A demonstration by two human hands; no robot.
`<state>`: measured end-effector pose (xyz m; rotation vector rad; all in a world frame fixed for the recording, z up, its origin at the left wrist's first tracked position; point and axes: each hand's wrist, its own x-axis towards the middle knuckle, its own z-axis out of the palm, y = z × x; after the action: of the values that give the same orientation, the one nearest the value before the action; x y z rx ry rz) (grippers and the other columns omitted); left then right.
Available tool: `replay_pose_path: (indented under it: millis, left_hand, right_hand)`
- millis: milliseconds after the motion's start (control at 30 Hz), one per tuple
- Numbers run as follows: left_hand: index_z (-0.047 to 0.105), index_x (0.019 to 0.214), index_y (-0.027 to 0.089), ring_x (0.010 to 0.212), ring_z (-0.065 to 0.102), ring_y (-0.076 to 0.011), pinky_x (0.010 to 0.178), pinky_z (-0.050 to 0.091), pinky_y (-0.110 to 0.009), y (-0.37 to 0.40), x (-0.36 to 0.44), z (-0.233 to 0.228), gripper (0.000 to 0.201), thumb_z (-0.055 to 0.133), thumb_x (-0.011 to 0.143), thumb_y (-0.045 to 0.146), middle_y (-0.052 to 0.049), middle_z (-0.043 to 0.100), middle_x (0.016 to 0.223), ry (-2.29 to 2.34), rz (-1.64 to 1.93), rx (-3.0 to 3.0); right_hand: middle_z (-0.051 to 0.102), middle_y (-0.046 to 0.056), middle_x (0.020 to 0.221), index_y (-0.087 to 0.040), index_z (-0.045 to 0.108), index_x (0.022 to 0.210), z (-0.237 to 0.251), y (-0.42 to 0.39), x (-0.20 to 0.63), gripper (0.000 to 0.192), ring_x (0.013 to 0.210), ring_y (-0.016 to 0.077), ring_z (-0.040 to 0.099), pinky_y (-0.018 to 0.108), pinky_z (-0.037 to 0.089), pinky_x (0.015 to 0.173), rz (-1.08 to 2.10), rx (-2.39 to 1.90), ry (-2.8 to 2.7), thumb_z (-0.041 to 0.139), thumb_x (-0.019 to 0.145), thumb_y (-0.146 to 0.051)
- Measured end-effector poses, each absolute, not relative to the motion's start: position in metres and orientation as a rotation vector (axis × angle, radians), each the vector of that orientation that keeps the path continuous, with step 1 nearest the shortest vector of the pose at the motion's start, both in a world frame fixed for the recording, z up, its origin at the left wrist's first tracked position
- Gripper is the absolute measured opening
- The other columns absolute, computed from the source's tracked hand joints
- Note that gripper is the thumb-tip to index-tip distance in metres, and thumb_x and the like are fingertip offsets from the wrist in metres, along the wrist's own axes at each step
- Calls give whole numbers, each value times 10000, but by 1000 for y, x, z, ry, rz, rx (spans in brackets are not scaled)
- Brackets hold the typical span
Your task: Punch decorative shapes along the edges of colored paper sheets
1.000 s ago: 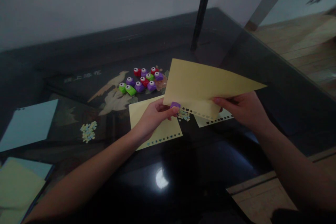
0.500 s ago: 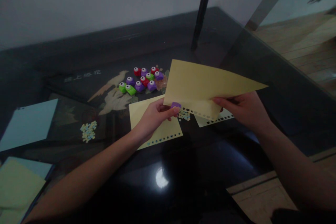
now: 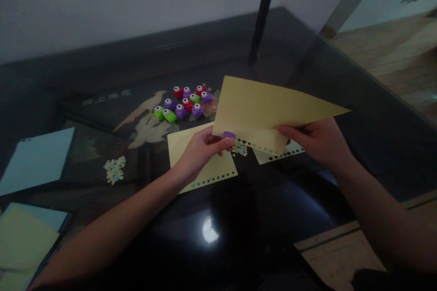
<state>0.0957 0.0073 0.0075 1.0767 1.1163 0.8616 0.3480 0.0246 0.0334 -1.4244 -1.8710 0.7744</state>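
Yellow paper sheet [image 3: 262, 111] is held up above the dark glass table [image 3: 239, 218]; the right hand [image 3: 316, 141] pinches its lower edge, where a row of small punched holes runs; the left hand [image 3: 200, 150] grips a purple punch [image 3: 228, 135] closed over that same edge; pale writing [image 3: 107, 97] shows under the glass, too blurred to read; a cluster of red, purple and green punches [image 3: 186, 102] lies behind; two more yellow sheets [image 3: 201, 163] lie flat below, punched along their edges; paper scraps [image 3: 115, 170] sit in a small heap to the left; blue sheets [image 3: 36, 161] lie at the far left.
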Motion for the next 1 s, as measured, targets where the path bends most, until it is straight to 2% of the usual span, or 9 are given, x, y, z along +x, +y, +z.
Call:
replay_pose_path:
  millis: [467,667,1000]
  left_hand:
    - [627,852,157,693,599,-155,586,391,-258,8,97,9,241,734,708,319,-42,677,752,1118,855,1073]
    - [623,846,154,689,599,-151,581,390,-252,8,97,9,238,728,713,322,-40,677,751,1109,857,1083]
    - [622,837,160,669,587,-147,577,381,-255,8,96,9,232,723,713,329,-31,660,716,1107,867,1088]
  right_hand:
    - [746,29,708,-271,727,688,34,25,350,134,634,218,689,328,536,547,767,-1440,-1892,657,776,-345]
    - [751,27,738,-266,730,726,34,25,350,107,589,205,677,335,542,550,818,-1428,-1863,664,769,-338]
    - [742,36,695,-259,725,674,33,25,349,144,582,213,676,326,530,513,803,-1432,-1855,670,762,-359]
